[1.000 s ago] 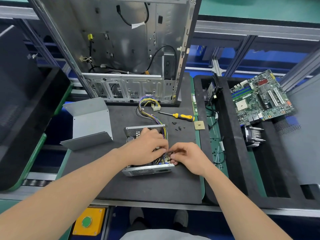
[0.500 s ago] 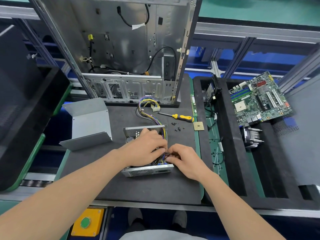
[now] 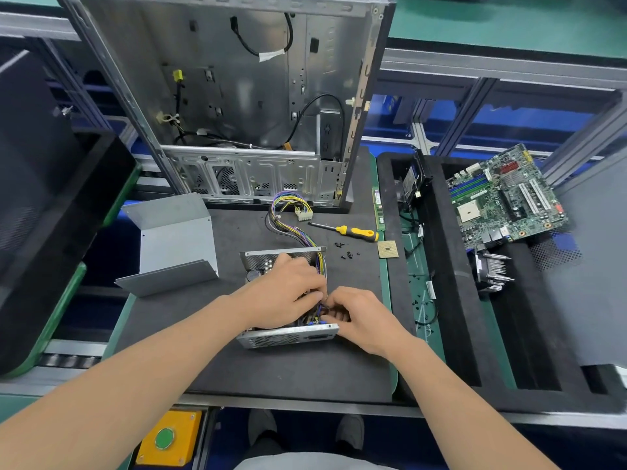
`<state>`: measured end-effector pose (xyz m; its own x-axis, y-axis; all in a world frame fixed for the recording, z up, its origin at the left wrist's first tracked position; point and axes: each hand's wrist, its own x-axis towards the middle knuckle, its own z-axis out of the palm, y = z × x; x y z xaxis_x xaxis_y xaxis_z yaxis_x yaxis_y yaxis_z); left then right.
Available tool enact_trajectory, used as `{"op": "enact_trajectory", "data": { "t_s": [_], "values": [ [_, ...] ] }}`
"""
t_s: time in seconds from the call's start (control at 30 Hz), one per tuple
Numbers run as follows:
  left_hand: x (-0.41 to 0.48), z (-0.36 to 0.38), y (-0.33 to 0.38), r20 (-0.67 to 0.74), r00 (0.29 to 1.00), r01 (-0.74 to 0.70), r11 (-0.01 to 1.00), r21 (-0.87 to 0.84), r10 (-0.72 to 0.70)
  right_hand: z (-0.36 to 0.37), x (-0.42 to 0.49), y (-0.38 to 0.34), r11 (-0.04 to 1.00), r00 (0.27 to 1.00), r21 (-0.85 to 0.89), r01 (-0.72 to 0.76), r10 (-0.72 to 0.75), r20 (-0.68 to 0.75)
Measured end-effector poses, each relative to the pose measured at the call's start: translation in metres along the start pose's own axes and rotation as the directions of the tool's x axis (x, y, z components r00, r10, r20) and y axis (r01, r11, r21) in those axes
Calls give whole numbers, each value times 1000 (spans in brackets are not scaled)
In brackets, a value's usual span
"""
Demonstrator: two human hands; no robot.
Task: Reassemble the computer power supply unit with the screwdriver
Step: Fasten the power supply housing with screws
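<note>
An open computer case (image 3: 237,96) stands upright at the far edge of the tabletop (image 3: 288,371), its bare metal interior facing the person. To the right lies a long black tray (image 3: 451,300), and a green motherboard (image 3: 505,198) rests tilted across the tray's far end. A bent grey metal cover (image 3: 176,239) sits on the left part of the tabletop, well apart from the hands.

The power supply unit (image 3: 288,337) lies in the middle of the tabletop, in front of the case, with its top off and its perforated metal walls showing at the far and near sides. The left hand (image 3: 288,293) lies over the open unit with its fingers curled down toward the near right corner; whether it grips anything cannot be told. The right hand (image 3: 363,317) meets it there, almost touching, its fingers curled in and pinching the wire bundle (image 3: 291,228) where the wires enter the unit. The bundle runs from that corner along the unit's right side and loops to a white connector near the case.

A finned heatsink (image 3: 492,269) sits in the tray below the motherboard. The yellow-handled screwdriver (image 3: 356,231) lies untouched on the tabletop beyond the right hand. Just beside its handle lies a square processor chip (image 3: 388,249), and a few small black screws (image 3: 346,252) are scattered between the chip and the unit.
</note>
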<state>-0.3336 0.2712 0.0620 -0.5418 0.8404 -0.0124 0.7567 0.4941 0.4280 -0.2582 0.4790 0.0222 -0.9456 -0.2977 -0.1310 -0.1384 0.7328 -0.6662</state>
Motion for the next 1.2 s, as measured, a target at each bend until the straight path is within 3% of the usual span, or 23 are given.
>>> {"op": "enact_trajectory", "data": {
  "t_s": [0.17,0.5,1.0,1.13,1.2],
  "values": [
    [0,0,0,-4,1000,-4,1000,9,4,2,-1,2,990,998,127,-57,60,-15],
    [0,1,3,-8,1000,1,999,34,-1,5,4,8,979,997,187,-80,76,31],
    [-2,-3,1,-10,1000,-4,1000,21,4,-3,12,7,988,995,144,-58,45,93],
    [-6,-7,5,-28,1000,1,998,-66,-3,-3,11,7,986,993,153,-72,57,100],
    [-10,-13,7,-119,992,23,990,-141,-40,-4,11,7,986,996,152,-64,53,75]
  ]
}}
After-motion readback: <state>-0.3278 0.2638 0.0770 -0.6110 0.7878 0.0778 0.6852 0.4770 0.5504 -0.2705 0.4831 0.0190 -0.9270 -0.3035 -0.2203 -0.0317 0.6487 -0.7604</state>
